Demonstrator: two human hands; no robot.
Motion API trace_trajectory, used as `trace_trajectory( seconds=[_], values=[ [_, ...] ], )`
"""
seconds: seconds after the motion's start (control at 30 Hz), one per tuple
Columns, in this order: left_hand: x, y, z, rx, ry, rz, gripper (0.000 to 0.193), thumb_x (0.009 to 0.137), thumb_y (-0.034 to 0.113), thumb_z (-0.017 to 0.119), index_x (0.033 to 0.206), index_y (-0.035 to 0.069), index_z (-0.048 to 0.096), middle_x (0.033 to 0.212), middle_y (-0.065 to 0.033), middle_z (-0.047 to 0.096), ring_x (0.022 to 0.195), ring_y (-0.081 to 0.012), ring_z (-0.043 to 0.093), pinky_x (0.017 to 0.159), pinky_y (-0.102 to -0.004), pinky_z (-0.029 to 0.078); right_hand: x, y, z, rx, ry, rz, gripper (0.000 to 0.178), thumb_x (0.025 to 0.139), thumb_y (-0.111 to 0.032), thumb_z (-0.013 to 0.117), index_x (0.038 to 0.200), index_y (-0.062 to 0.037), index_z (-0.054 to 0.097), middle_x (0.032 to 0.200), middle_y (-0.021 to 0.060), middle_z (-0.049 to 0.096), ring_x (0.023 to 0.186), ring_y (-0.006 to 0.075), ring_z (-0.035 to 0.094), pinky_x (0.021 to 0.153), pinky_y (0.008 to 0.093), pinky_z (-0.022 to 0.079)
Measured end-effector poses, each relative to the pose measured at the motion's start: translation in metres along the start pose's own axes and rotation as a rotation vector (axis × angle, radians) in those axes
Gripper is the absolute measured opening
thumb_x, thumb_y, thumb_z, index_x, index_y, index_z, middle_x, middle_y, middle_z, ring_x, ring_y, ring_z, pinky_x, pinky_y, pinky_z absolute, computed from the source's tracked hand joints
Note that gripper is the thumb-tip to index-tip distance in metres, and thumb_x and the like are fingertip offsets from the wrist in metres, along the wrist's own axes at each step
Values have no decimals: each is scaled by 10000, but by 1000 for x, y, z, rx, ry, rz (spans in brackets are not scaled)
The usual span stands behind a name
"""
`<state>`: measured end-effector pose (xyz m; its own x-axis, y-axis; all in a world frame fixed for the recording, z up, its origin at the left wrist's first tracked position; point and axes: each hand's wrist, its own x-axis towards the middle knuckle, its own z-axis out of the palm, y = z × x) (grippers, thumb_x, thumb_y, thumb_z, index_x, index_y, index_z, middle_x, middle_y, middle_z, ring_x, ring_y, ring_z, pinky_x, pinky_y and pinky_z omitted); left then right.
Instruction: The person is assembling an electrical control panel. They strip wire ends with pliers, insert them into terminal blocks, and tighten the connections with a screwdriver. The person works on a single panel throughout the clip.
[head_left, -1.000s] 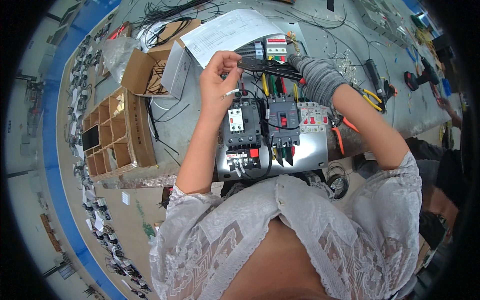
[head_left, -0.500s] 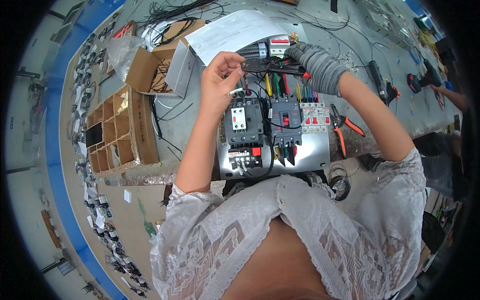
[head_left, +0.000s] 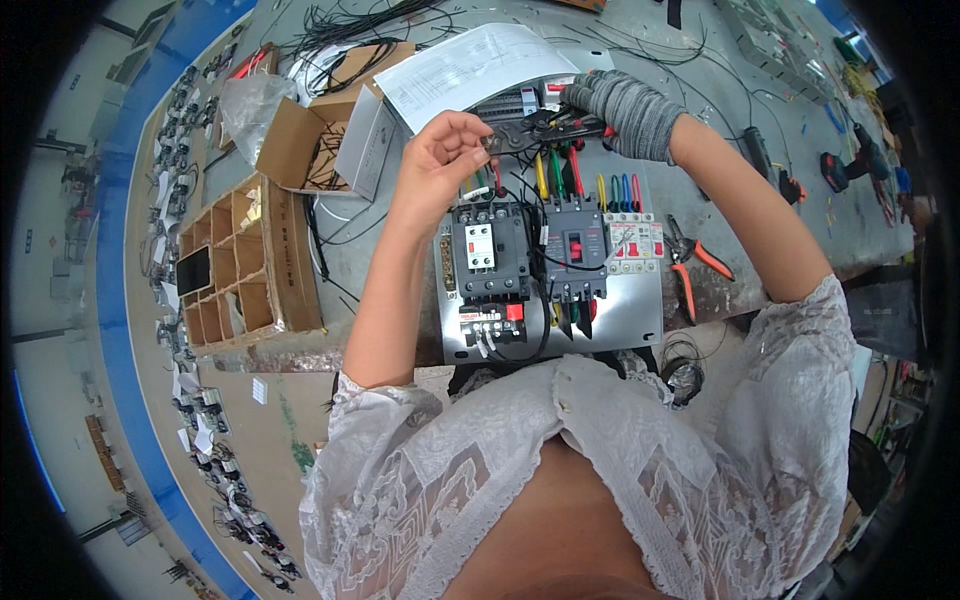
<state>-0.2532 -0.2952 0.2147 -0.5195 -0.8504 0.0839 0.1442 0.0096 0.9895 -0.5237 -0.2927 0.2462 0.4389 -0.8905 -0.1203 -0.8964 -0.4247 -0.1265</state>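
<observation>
My bare left hand [head_left: 447,160] is pinched at the jaws of a pair of dark-handled crimping pliers [head_left: 540,130]; what its fingertips hold is too small to make out. In a grey knitted glove, my right hand [head_left: 630,115] grips the pliers by their handles. Both hands are above the far part of a metal mounting plate [head_left: 610,320]. On that plate sit a black contactor [head_left: 492,262], a dark circuit breaker [head_left: 574,248] with a red switch, and a row of small white breakers [head_left: 634,240]. Yellow, green, red and blue wires rise behind them.
Orange-handled pliers [head_left: 690,265] lie right of the plate. A white sheet of paper [head_left: 470,70] covers the plate's far end. To the left are an open cardboard box [head_left: 290,140] and a divided wooden box [head_left: 290,260]. A power drill [head_left: 845,168] lies far right.
Both hands have stayed together at the pliers, shifting only slightly. The gloved hand has turned a little, and the view has moved slightly. At far right, another person's arm has drawn back.
</observation>
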Motion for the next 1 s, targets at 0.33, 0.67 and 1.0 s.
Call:
trace_trajectory(
  seconds=[0.33,0.67,1.0],
  values=[
    [0,-3,3,-10,15,19,205,819,-75,568,997,26,559,869,-29,621,803,-95,594,743,-220,467,-13,1,17,39,23,-5,595,677,13,609,1258,-64,506,1074,175,605,950,334,611,820,371,517],
    [2,-6,6,31,64,29,200,806,-61,578,992,12,565,831,-28,618,776,-97,594,734,-225,466,-29,-18,15,24,-1,165,591,693,-11,636,1263,-90,504,1012,171,619,884,339,625,765,396,518],
    [-2,-5,9,-12,84,35,250,807,-75,583,1041,7,556,870,-58,649,800,-111,617,744,-230,477,-36,-20,23,-108,226,90,612,686,17,615,1276,-99,502,1154,164,579,1034,330,575,927,391,458]
  ],
)
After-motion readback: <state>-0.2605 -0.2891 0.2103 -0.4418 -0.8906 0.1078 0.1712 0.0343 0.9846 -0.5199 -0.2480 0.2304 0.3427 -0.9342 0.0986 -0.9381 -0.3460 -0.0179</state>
